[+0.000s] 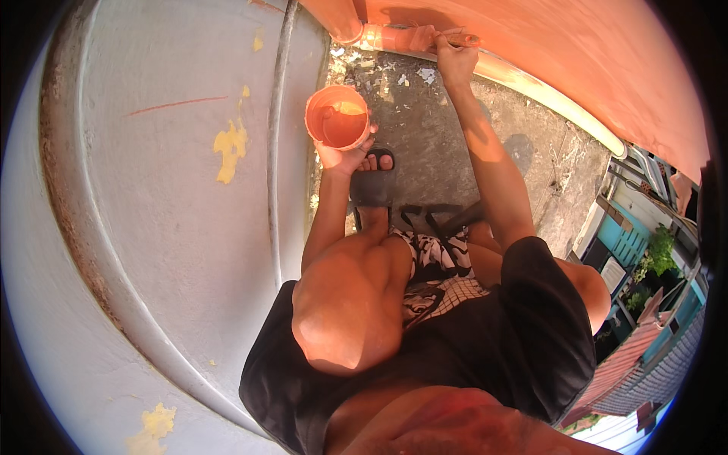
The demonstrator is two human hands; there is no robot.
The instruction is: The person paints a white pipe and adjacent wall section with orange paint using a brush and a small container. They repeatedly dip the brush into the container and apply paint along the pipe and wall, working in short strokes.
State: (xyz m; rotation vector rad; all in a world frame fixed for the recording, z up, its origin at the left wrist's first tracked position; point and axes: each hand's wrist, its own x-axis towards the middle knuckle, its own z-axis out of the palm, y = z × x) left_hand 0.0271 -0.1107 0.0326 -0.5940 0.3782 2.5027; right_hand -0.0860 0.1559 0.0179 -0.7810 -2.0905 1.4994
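Note:
My left hand (344,154) holds up a small round tub of orange paint (337,118) from beneath and its right side, above my sandalled foot. At the top, my right hand (456,60) grips a paintbrush (463,40) by its handle, with the brush end hidden behind my fingers and against a horizontal pipe (398,38) at the base of the orange wall (569,51). The pipe is orange near the hand; its part farther right (546,102) is pale yellow. An orange upright pipe (335,17) meets it at the left.
A grey-white wall (187,227) with pipes (277,142) stands close on my left. Paint flakes (426,74) litter the concrete floor (421,125). A black sandal (372,187) is on my foot. Plants (660,250) and corrugated roofs (631,352) lie beyond, at right.

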